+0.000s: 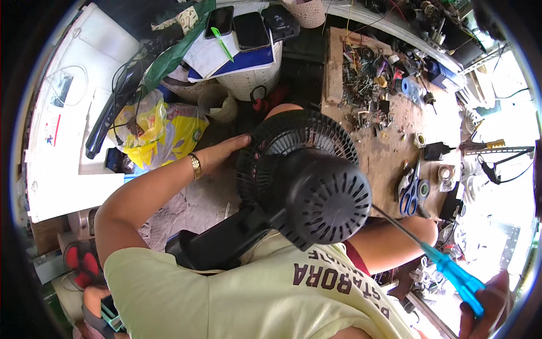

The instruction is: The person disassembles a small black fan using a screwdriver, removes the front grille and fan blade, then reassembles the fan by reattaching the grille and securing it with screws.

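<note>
A black electric fan point(324, 206) lies across my body, motor housing facing up and neck pointing down-left. My left hand point(226, 151), with a gold watch at the wrist, holds the edge of its round guard point(305, 130), fingertips partly hidden. At the lower right my right hand point(488, 302) is closed on the handle of a blue screwdriver point(451, 277). The screwdriver's shaft reaches up-left to the right edge of the motor housing; whether its tip touches cannot be told.
A wooden bench point(389, 169) at right bears wires, small parts, scissors point(409, 200) and tape. Upper left are a white panel point(56, 169), yellow bag point(169, 141) and containers point(248, 79) under notebooks and phones. Part of another person point(96, 299) shows at lower left, beside a red-bladed fan point(84, 265).
</note>
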The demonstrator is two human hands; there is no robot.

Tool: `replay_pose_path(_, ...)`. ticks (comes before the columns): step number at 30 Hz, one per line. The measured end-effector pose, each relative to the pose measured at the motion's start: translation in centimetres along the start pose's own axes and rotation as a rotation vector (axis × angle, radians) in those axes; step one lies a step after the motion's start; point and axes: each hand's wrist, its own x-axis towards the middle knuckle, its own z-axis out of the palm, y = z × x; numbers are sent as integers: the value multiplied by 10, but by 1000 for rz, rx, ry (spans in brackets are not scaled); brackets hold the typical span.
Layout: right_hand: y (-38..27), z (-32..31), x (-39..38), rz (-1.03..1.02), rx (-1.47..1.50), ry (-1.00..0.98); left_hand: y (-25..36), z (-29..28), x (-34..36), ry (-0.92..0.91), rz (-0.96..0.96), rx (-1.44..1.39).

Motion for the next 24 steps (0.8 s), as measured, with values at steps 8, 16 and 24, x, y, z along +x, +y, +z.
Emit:
replay_pose_path(8, 1, 4, -11, 97, 96, 47, -3, 1, -3, 15, 2, 12)
replay_pose_path(16, 1, 2, -23, 189, 153, 90, -20, 1, -19, -27, 31, -153)
replay_pose_path(24, 16, 21, -17, -189, 380, 243, -77, 13, -47, -74, -91, -285)
